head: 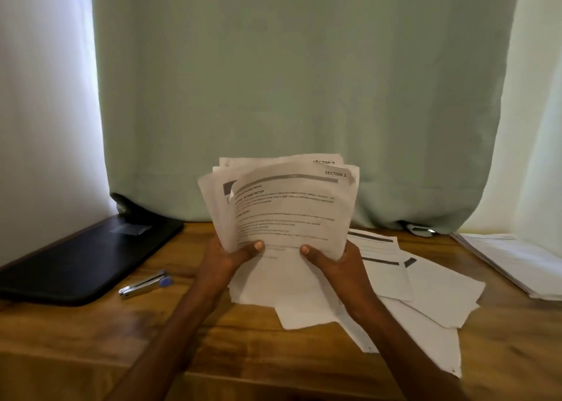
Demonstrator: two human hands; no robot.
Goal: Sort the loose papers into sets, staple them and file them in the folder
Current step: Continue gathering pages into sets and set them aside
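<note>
Both forearms reach over the near edge of the brown wooden surface (91,333); the left hand (226,259) and right hand (331,263) hold a fanned stack of printed white papers (289,209) upright, fingers curled behind, thumbs in front. Loose white sheets (425,297) lie beneath and to the right. A flat black folder (82,257) and silver stapler with blue end (144,284) lie left, bare wood between them. Pale green curtain (304,81) hangs behind

2 hands (231,257) (337,263), 1 stapler (145,284), 1 black folder (82,257), 1 held paper bunch (286,206), 1 side stack (517,260); loose sheets (425,294) approx. 5+, can't count exactly.
</note>
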